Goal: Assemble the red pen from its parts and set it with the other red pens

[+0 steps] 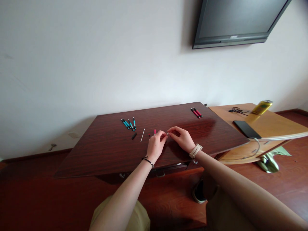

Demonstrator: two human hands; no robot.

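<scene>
Both hands (157,142) (183,139) pinch a tiny pale part (167,134); a white stick (142,135) lies further left.

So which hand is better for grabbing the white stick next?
Probably the left hand: it is closer to the white stick, which lies to its left. The right hand is farther away, with the left hand in between. The left looks busy pinching something tiny, though.

The held piece (167,134) is pale; pens (131,124) teal and black; the grained table (106,147) reddish-brown.
</scene>
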